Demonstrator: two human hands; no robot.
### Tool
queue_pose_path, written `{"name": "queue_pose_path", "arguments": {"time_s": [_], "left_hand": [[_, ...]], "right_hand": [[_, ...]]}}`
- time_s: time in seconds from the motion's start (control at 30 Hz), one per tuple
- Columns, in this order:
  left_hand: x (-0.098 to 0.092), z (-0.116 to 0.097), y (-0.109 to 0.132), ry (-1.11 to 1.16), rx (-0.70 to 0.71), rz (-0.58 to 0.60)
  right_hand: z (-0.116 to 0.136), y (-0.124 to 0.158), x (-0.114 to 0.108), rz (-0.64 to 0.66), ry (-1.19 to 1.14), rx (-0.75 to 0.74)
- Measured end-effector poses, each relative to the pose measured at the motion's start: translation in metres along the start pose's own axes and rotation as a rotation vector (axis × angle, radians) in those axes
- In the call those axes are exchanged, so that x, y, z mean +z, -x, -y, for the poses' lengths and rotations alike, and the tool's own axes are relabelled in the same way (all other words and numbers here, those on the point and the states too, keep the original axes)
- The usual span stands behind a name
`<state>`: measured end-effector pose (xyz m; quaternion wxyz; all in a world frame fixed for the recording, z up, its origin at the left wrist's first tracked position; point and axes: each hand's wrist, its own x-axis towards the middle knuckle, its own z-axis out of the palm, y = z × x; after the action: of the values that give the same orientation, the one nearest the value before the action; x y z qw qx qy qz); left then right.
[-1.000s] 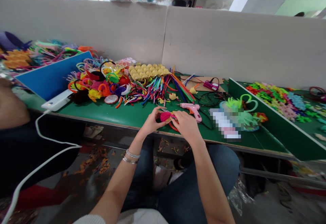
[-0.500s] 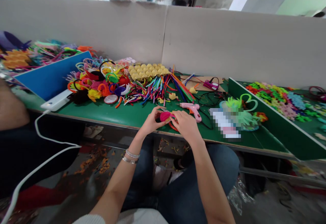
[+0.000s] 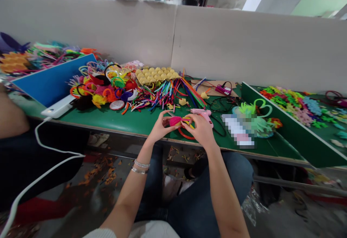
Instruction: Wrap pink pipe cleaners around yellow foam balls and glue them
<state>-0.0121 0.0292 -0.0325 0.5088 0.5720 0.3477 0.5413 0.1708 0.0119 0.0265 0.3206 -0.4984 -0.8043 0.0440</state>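
My left hand (image 3: 160, 126) pinches a bright pink fuzzy piece (image 3: 175, 121) over the front edge of the green table. Close beside it on the right, my right hand (image 3: 200, 126) has its fingers closed on yellow strips (image 3: 191, 125) that meet the pink piece. A red-orange ring (image 3: 184, 134) shows just below both hands. Behind my right hand lies a pink glue gun (image 3: 202, 112). A thin grey pointed thing sticks up near my left fingertips, too small to name.
Colourful fuzzy stems (image 3: 168, 92), a yellow egg-tray shape (image 3: 157, 75) and a heap of headbands (image 3: 108, 90) lie behind. Left are a white power strip (image 3: 58, 107) and a person's arm (image 3: 12, 111). A green divider (image 3: 284, 129) stands right.
My hands have shifted slightly, and the fingers of my right hand have moved on the piece. Yellow strips now show between them, where they were mostly hidden before.
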Motion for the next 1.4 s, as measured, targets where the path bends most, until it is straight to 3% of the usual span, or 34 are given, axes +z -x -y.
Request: {"name": "queue_pose_path", "arguments": {"time_s": [0.23, 0.47, 0.7, 0.83, 1.0, 1.17, 1.4], "left_hand": [[-0.001, 0.002, -0.001, 0.052, -0.029, 0.013], [0.001, -0.002, 0.001, 0.039, -0.031, -0.012], [0.0, 0.003, -0.001, 0.014, -0.029, -0.032], [0.001, 0.004, -0.002, -0.112, 0.016, -0.113], [0.006, 0.001, 0.0, -0.404, 0.067, -0.188], [0.011, 0.001, 0.001, -0.647, 0.235, -0.261], [0.014, -0.005, 0.008, -0.713, 0.418, -0.473]], "right_hand": [[0.0, -0.001, -0.001, -0.002, -0.274, 0.108], [0.001, -0.003, -0.002, -0.135, -0.525, 0.169], [-0.004, -0.004, -0.005, -0.158, -0.741, 0.251], [-0.012, -0.004, 0.0, -0.185, -0.78, 0.294], [-0.011, -0.007, 0.006, -0.13, -0.862, 0.305], [-0.009, -0.009, 0.015, -0.076, -0.976, 0.298], [-0.005, -0.008, 0.027, 0.024, -0.943, 0.295]]}}
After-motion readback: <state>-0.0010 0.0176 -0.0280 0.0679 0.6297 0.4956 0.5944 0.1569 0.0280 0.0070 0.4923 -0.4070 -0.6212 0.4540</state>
